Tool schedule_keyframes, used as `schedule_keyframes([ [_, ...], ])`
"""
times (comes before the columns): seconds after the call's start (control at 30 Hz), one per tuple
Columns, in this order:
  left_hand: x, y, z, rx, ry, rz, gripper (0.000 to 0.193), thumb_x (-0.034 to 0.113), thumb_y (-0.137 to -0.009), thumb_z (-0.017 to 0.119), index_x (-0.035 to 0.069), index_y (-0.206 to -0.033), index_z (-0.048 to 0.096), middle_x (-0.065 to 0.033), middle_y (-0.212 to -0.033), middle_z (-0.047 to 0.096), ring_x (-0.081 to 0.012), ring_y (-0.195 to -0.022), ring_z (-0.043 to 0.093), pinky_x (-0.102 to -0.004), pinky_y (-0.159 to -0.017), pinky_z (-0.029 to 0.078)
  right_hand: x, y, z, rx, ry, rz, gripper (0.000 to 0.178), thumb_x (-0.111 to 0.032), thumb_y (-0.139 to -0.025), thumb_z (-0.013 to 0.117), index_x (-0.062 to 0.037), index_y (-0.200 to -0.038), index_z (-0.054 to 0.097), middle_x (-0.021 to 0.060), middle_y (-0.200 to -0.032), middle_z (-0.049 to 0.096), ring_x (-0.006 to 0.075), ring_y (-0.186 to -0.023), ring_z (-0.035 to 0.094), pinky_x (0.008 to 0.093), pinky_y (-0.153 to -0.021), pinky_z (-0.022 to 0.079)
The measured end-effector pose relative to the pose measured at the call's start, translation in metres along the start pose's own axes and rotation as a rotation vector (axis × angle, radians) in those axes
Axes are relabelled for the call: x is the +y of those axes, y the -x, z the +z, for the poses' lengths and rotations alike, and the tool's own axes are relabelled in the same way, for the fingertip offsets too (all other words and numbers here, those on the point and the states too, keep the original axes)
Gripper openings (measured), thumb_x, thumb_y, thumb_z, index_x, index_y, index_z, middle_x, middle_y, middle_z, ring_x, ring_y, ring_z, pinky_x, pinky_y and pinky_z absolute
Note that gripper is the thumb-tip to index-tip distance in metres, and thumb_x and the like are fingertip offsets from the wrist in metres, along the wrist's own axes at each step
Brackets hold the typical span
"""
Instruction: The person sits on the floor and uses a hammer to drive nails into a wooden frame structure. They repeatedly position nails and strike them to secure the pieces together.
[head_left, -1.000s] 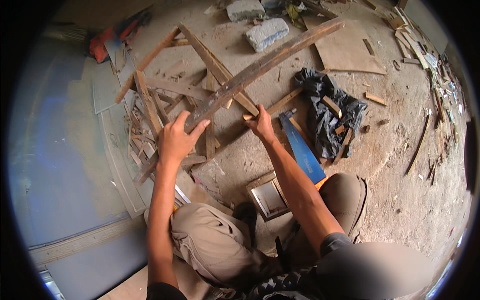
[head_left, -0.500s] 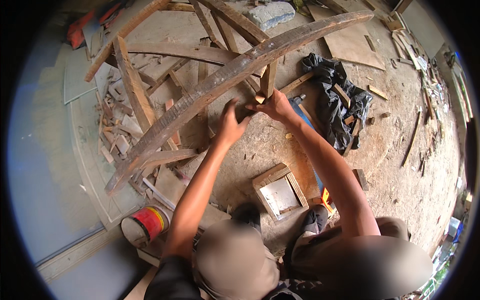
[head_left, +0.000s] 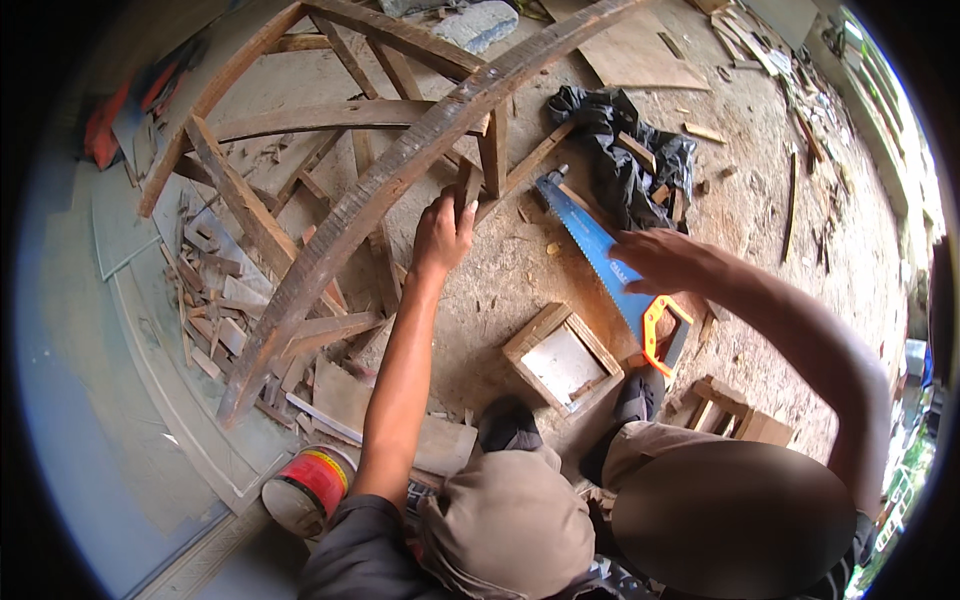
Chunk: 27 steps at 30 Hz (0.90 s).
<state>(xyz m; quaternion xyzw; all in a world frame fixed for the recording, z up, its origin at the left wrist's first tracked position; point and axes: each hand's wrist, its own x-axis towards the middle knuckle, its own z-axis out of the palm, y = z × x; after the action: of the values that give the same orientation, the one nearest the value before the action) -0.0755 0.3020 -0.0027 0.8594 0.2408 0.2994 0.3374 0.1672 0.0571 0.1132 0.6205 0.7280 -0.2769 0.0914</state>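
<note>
A rough wooden frame (head_left: 415, 150) with a long curved beam stands in front of me. My left hand (head_left: 440, 240) is closed round a short wooden piece (head_left: 466, 186) beside the frame's lower brace; its fingertips are partly hidden. My right hand (head_left: 665, 258) hovers at or just over the blade of a hand saw (head_left: 585, 228), fingers stretched out and slightly blurred. That saw has a blue blade and an orange-and-black handle, and lies on the ground. Whether my right fingers touch the blade I cannot tell.
A small wooden box frame (head_left: 540, 335) sits before my feet. Black plastic sheeting (head_left: 600, 120) lies beyond the saw. Wood offcuts (head_left: 215, 290) are heaped at the left, near a red-labelled bucket (head_left: 320, 480). A slatted wooden piece (head_left: 740, 412) lies at lower right.
My right hand has left the wooden brace and swung right and nearer to me, over the saw. My left hand stays at the frame. The view has shifted.
</note>
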Motion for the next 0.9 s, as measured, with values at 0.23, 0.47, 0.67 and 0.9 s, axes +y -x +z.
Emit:
schedule_keyframes([
  [0.23, -0.012, 0.007, 0.026, -0.066, -0.119, -0.099, 0.043, 0.039, -0.101, 0.044, 0.000, -0.118, 0.053, -0.0300, -0.088, 0.066, -0.0495, -0.082, 0.064, -0.0534, -0.070, 0.053, 0.013, 0.043, 0.009, -0.115, -0.022, 0.229, 0.047, -0.035, -0.079, 0.078, -0.0038, -0.111, 0.062, 0.0164, -0.102, 0.066, 0.0336, -0.100, 0.064, 0.0450, -0.086, 0.050],
  [0.47, -0.012, 0.005, 0.017, -0.041, -0.187, -0.008, 0.041, 0.034, -0.101, 0.042, 0.001, -0.124, 0.050, -0.0299, -0.088, 0.066, -0.0501, -0.083, 0.064, -0.0546, -0.069, 0.053, -0.001, -0.021, -0.023, 0.237, -0.048, 0.038, 0.041, -0.035, -0.083, 0.074, -0.0008, -0.101, 0.059, 0.0154, -0.092, 0.064, 0.0340, -0.087, 0.064, 0.0424, -0.077, 0.051],
  [0.67, -0.012, 0.018, 0.024, -0.034, -0.210, -0.184, 0.039, 0.031, -0.099, 0.049, 0.001, -0.124, 0.050, -0.0300, -0.097, 0.065, -0.0505, -0.091, 0.061, -0.0536, -0.075, 0.051, -0.005, -0.041, -0.044, 0.253, -0.117, 0.015, 0.042, -0.037, -0.086, 0.071, -0.0007, -0.105, 0.060, 0.0156, -0.088, 0.065, 0.0325, -0.083, 0.066, 0.0420, -0.074, 0.051],
  [0.9, -0.003, 0.016, 0.013, -0.148, -0.169, -0.232, 0.042, 0.032, -0.099, 0.050, 0.002, -0.128, 0.048, -0.0317, -0.100, 0.064, -0.0507, -0.094, 0.061, -0.0538, -0.078, 0.050, 0.009, -0.074, -0.038, 0.237, -0.095, 0.046, 0.048, -0.044, -0.086, 0.068, -0.0019, -0.108, 0.062, 0.0173, -0.095, 0.069, 0.0324, -0.090, 0.068, 0.0420, -0.078, 0.052],
])
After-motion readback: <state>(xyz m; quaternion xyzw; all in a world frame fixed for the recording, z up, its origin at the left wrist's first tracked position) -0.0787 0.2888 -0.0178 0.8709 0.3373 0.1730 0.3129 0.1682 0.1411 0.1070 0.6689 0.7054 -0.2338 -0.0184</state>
